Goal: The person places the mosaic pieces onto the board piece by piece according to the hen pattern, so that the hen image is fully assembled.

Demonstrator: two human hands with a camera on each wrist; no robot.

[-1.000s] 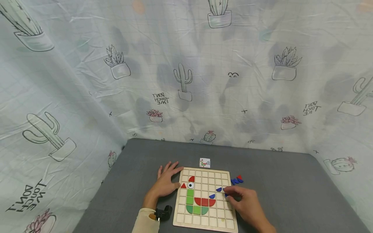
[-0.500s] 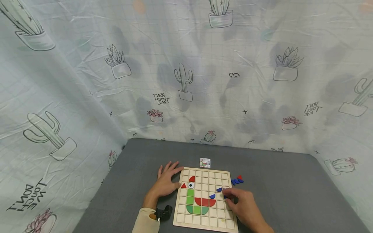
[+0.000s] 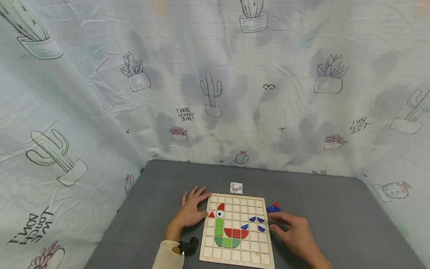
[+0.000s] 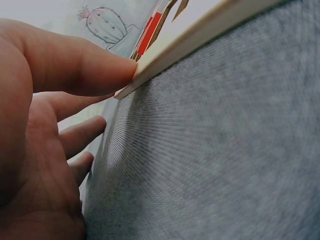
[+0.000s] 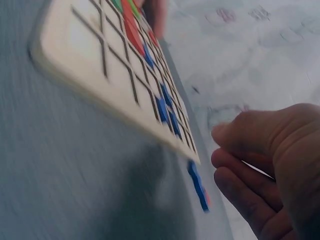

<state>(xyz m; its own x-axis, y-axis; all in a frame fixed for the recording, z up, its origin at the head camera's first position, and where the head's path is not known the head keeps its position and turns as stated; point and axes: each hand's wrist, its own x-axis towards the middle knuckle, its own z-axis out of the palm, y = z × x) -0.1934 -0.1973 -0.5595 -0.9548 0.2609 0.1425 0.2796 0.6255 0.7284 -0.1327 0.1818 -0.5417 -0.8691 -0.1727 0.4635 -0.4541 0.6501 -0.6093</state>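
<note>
A wooden grid board (image 3: 255,246) lies on the grey table, bearing red, green and blue flat pieces. My left hand (image 3: 192,212) lies at its left side, fingers spread. In the left wrist view its thumb (image 4: 100,67) touches the board's edge. My right hand (image 3: 297,233) hovers just off the board's right edge, fingers loosely bent and holding nothing. Near it, a blue half-round piece (image 3: 260,220) and another blue piece (image 3: 261,228) sit in the right-hand column. Two more blue pieces lie to their left. A round eye piece (image 3: 220,214) sits at upper left.
Beyond the board's right edge is a small pile of loose blue pieces (image 3: 273,209) with a red triangle (image 3: 276,204). A little pattern card (image 3: 236,188) lies behind the board. Cactus-printed cloth (image 3: 215,93) hangs around the table.
My right hand has drawn away to the right, off the board, leaving the blue pieces in the right-hand column in full view. The left hand stays put.
</note>
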